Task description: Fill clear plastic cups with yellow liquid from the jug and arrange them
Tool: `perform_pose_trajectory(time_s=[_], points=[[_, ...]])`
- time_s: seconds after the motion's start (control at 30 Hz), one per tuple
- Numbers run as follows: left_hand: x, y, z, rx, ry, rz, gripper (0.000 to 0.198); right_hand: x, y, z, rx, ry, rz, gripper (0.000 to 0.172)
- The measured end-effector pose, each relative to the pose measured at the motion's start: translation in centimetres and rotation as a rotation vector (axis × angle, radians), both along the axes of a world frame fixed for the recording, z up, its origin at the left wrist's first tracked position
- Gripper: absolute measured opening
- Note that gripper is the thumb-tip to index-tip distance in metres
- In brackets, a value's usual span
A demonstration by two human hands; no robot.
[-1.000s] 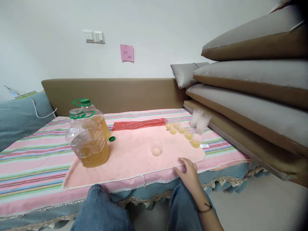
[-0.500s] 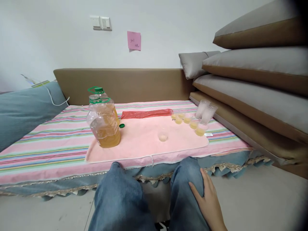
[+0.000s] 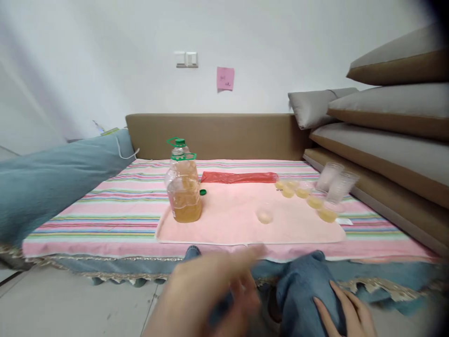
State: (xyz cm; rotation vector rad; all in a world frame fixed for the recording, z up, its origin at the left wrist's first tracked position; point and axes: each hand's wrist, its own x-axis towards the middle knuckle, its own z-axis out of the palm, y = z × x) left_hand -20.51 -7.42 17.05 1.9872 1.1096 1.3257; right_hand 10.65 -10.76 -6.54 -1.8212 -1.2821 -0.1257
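The left hand (image 3: 206, 295) was blurred, open and empty, raised over the left knee. The right hand (image 3: 345, 313) lay flat on the right knee (image 3: 305, 285), clad in blue denim, fingers spread and holding nothing.

Amber liquid is showing in the green-capped clear jug (image 3: 184, 196), sitting on a pale pink towel (image 3: 242, 220) over a pink-striped bedsheet (image 3: 115, 206).

A home room: a striped-sheeted bed (image 3: 105, 210) with stacked cushions (image 3: 386, 121) and a wall switch (image 3: 187, 59).
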Motion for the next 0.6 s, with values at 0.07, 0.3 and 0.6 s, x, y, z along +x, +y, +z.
perform_pose_trajectory(time_s=[0.07, 0.3, 0.6], points=[[-0.4, 3.6, 1.2, 0.138, -0.041, 0.189, 0.028, -1.3, 2.4, 1.5, 0.070, -0.039, 0.136, 0.044], [-6.5, 17.6, -4.3, 0.174, -0.539, 0.857, 0.018, -11.2, 14.8, 11.5, 0.149, 0.096, 0.589, 0.038], [-9.3, 23.1, -12.1, -0.020, -0.526, 0.677, 0.037, -23.6, 29.1, 11.6, -0.108, 0.529, 1.089, 0.088]])
